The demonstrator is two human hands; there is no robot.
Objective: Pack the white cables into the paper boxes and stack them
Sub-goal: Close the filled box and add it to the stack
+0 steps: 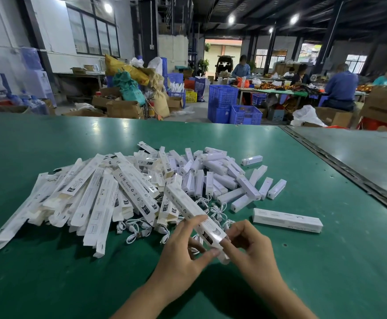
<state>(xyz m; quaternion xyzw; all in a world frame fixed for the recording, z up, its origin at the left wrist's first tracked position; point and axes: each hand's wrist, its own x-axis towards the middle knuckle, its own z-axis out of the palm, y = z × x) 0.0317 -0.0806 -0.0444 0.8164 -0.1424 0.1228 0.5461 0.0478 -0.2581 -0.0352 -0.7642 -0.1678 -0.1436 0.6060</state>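
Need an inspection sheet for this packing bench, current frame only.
Surface: green table, butted against a grey table on the right.
Job's things: held box, tilted, over the cables; heap of flat boxes at left; one closed box lying alone at right.
Clutter: heap of small boxes behind centre, with a few strays at its right.
Grippers: left hand grips the held box's side; right hand pinches its near end.
Cables: white cables, coiled, loose on the table at the heaps' near edge.
Surroundings: blue crates, cartons, people seated at a far table.
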